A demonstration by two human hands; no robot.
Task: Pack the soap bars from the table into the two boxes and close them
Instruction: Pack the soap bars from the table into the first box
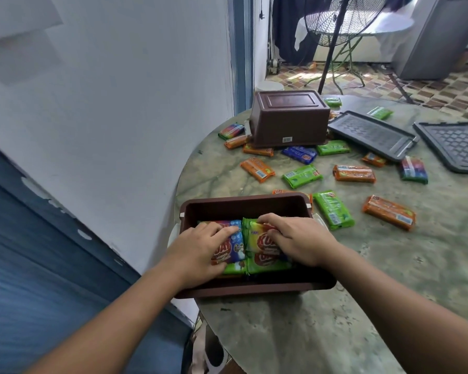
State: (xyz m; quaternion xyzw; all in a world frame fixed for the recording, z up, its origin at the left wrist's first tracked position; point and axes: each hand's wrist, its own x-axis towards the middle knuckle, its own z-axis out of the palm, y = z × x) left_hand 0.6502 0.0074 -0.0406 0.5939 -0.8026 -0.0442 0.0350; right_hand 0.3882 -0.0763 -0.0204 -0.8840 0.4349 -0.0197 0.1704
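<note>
An open brown box (243, 205) stands at the near edge of the round table, holding several wrapped soap bars. Inside it, my left hand (197, 248) presses on a blue-wrapped bar (234, 245). My right hand (295, 238) presses on a green-wrapped bar (257, 238) beside it. A second brown box (289, 117) lies upside down at the far side of the table. Two dark grey lids (373, 134) (454, 147) lie flat to its right. Loose bars in orange (388, 211), green (333, 209) and blue (299, 153) wrappers are scattered over the tabletop between the boxes.
The marbled green table (389, 279) ends just left of the near box, next to a white wall (106, 117) and a blue door (38, 265). A standing fan (335, 28) and a tiled floor lie beyond the table.
</note>
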